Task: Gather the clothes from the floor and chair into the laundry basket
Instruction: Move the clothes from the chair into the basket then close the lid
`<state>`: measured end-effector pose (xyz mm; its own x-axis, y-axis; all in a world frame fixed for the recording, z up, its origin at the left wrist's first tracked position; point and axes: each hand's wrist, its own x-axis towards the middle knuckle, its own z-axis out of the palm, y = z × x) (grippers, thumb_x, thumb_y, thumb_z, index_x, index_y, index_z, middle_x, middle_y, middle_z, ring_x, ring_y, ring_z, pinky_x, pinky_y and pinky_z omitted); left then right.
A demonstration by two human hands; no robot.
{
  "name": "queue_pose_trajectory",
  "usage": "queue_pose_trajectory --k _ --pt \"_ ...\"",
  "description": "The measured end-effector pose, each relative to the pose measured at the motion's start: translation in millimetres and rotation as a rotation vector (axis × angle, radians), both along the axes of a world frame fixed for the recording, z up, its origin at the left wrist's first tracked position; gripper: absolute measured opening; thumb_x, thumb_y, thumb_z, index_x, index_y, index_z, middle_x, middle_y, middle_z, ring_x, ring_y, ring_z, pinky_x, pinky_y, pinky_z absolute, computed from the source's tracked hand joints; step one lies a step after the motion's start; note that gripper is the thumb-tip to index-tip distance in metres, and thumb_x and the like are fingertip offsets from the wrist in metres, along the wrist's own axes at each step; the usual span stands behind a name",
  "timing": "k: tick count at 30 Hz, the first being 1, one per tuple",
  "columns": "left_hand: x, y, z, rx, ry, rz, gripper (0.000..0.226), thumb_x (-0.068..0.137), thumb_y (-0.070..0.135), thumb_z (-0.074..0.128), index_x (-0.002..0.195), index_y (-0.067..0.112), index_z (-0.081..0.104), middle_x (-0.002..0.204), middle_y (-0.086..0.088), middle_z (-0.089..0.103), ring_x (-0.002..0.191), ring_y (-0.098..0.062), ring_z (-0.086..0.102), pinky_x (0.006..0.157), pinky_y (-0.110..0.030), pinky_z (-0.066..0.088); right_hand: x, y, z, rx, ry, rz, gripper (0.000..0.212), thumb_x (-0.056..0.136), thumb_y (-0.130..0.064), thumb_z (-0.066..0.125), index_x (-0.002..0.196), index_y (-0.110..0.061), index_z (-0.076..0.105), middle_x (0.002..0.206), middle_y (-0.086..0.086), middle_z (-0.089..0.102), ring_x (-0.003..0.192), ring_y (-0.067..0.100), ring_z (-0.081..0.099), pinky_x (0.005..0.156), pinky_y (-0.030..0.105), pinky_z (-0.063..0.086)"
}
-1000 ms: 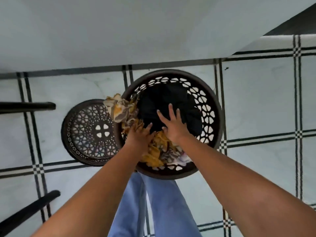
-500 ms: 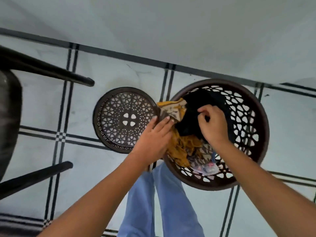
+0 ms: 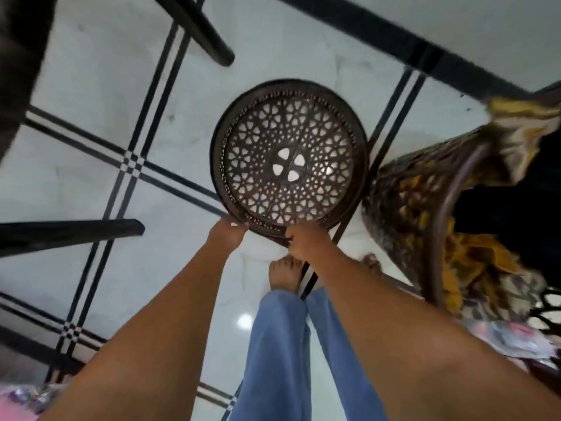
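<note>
The round brown lattice basket lid lies flat on the tiled floor in the middle of the view. My left hand and my right hand both grip its near rim, fingers curled around the edge. The brown laundry basket stands at the right, partly cut off by the frame. Yellow patterned cloth and a black garment fill it, and a corner of the yellow cloth hangs over its far rim.
Dark chair legs reach in from the top left and left. My bare feet and blue trouser legs stand just below the lid. A pink patterned item shows at the bottom left corner.
Both hands have left the clothes in the basket and moved left onto the lid's near rim. The view has swung left, so the basket now sits at the right edge.
</note>
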<state>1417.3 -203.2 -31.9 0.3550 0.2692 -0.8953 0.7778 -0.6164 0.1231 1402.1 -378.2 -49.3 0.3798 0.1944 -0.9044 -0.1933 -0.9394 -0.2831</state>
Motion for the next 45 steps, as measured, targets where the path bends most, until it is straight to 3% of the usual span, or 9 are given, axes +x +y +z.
queue_pose_trajectory --k 8,14,20,23,28,31,34,42,45 --pt "-31 -9 -76 -0.042 -0.083 0.420 0.049 0.082 0.039 0.066 0.115 0.004 0.064 0.111 -0.019 0.068 0.101 -0.037 0.065 0.091 -0.047 0.054 -30 -3 -25 -0.021 -0.398 -0.412 0.035 0.081 -0.003 0.051 0.112 -0.010 0.063 0.122 0.013 0.056 0.118 0.032 0.049 0.095 0.043 0.047" --pt "2 -50 38 -0.384 -0.290 0.759 0.028 0.088 0.017 0.063 0.116 0.018 0.060 0.112 -0.002 0.068 0.099 -0.016 0.067 0.074 -0.035 0.062 -8 -20 101 0.161 -0.714 -0.566 0.030 0.083 -0.009 0.048 0.109 -0.016 0.061 0.112 0.003 0.057 0.109 0.023 0.050 0.088 0.040 0.048" --pt "40 -67 165 -0.211 -0.460 0.467 0.019 0.073 0.027 0.065 0.086 0.015 0.059 0.096 -0.007 0.069 0.093 -0.030 0.070 0.069 -0.044 0.062 50 -89 236 -0.176 -1.113 -0.369 0.030 0.081 -0.021 0.053 0.108 -0.019 0.065 0.118 0.000 0.062 0.124 0.022 0.049 0.106 0.043 0.037" --pt "55 -82 232 -0.109 -0.595 0.159 0.016 0.075 0.026 0.063 0.078 0.014 0.054 0.073 0.004 0.061 0.079 -0.024 0.064 0.066 -0.041 0.056 56 -133 253 -0.398 -1.022 -0.358 0.035 0.089 -0.026 0.048 0.122 -0.019 0.058 0.133 0.002 0.055 0.130 0.025 0.046 0.109 0.045 0.034" --pt "73 -121 335 0.008 -0.845 -0.220 0.017 0.079 0.020 0.062 0.073 0.011 0.050 0.075 -0.001 0.058 0.072 -0.023 0.054 0.062 -0.038 0.044 28 -203 246 -0.160 -0.581 -0.689 0.014 0.087 -0.010 0.053 0.092 -0.010 0.066 0.099 0.014 0.067 0.087 0.033 0.065 0.076 0.038 0.051" --pt "77 -150 372 0.020 -0.959 -0.402 0.023 0.077 0.015 0.065 0.068 0.012 0.045 0.102 0.001 0.064 0.075 -0.011 0.048 0.066 -0.029 0.035 12 -215 233 -0.112 -0.472 -0.589 0.033 0.087 -0.015 0.059 0.120 -0.015 0.058 0.127 0.012 0.056 0.107 0.030 0.061 0.092 0.039 0.051" --pt "70 -181 398 -0.013 -1.016 -0.553 0.031 0.076 0.010 0.069 0.065 0.016 0.041 0.131 0.006 0.059 0.073 0.000 0.044 0.068 -0.021 0.034 28 -205 226 0.035 -0.629 -0.915 0.066 0.085 -0.021 0.067 0.142 -0.024 0.033 0.134 0.004 0.047 0.121 0.019 0.052 0.106 0.036 0.043" --pt "38 -250 406 -0.101 -0.986 -0.881 0.023 0.074 0.020 0.069 0.070 0.014 0.046 0.142 0.004 0.053 0.072 -0.022 0.061 0.050 -0.021 0.039 27 -225 209 -0.241 -0.330 -0.502 0.039 0.093 -0.010 0.046 0.130 -0.012 0.056 0.130 0.014 0.059 0.120 0.034 0.057 0.095 0.043 0.050" --pt "12 -278 408 -0.136 -0.973 -1.051 0.028 0.070 0.026 0.073 0.073 0.018 0.046 0.148 0.001 0.049 0.084 -0.030 0.070 0.046 -0.026 0.047 -20 -255 209 -0.029 -0.121 -0.876 0.037 0.093 -0.013 0.053 0.130 -0.010 0.057 0.133 0.008 0.058 0.120 0.023 0.057 0.097 0.027 0.047"
